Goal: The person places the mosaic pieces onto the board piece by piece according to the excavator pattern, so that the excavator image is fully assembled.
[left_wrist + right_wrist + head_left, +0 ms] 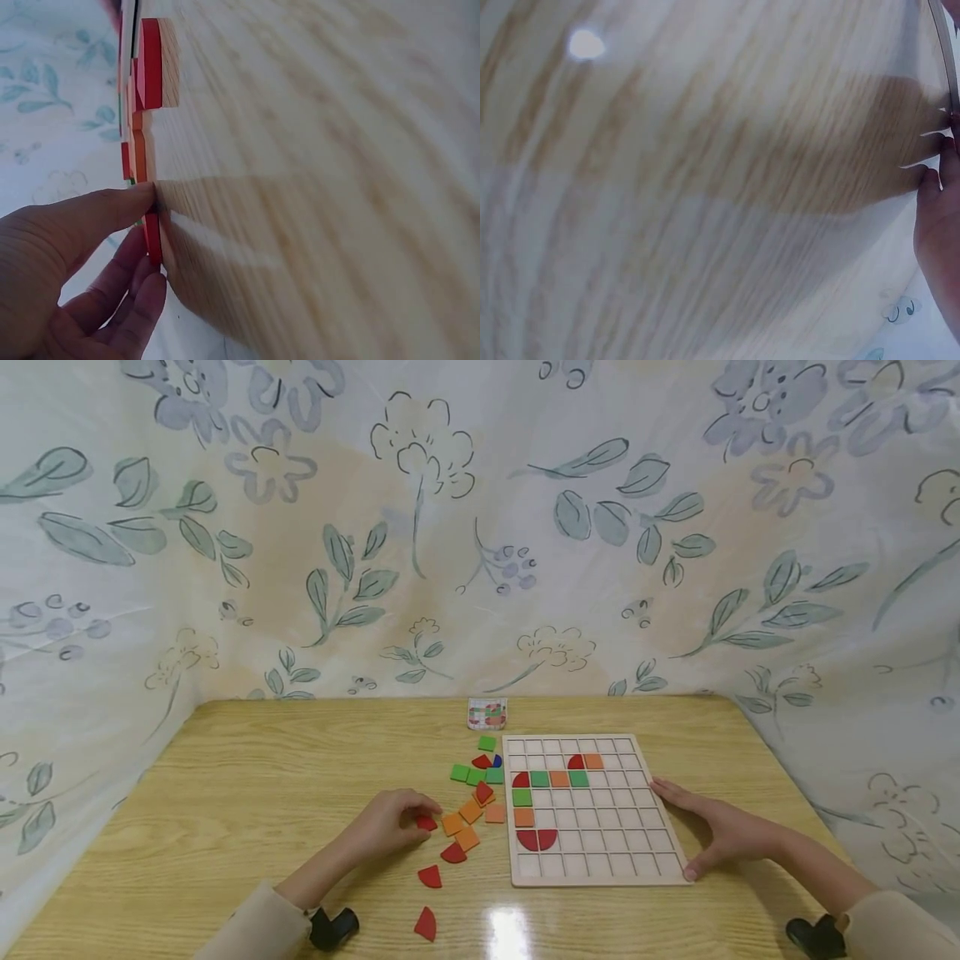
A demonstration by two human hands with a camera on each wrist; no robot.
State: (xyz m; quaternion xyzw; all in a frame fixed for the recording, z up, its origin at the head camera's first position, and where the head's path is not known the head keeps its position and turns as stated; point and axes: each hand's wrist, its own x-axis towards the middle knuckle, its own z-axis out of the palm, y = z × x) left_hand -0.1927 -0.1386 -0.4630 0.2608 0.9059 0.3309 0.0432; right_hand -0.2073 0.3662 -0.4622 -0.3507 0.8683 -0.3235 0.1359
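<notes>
My left hand [388, 822] pinches a red quarter-circle tile [426, 822] between thumb and fingers, low over the table left of the loose tiles. The left wrist view shows that red tile [153, 238] edge-on, with the thumb at one end and fingertips at the other. A wooden grid board [607, 839] lies at the right, with red, green and orange tiles in several squares of its upper and left part. My right hand [723, 828] rests along the board's right edge, thumb at the near corner and fingers extended farther up. In the right wrist view the hand [939, 202] shows only at the edge.
Loose orange squares [452, 824], green squares [460, 772] and red quarter-circles [430, 877] lie left of the board, some overlapping. A small blue piece [497, 762] is among them. Behind stands a little picture card [487, 714]. A floral cloth [420, 527] hangs behind the table.
</notes>
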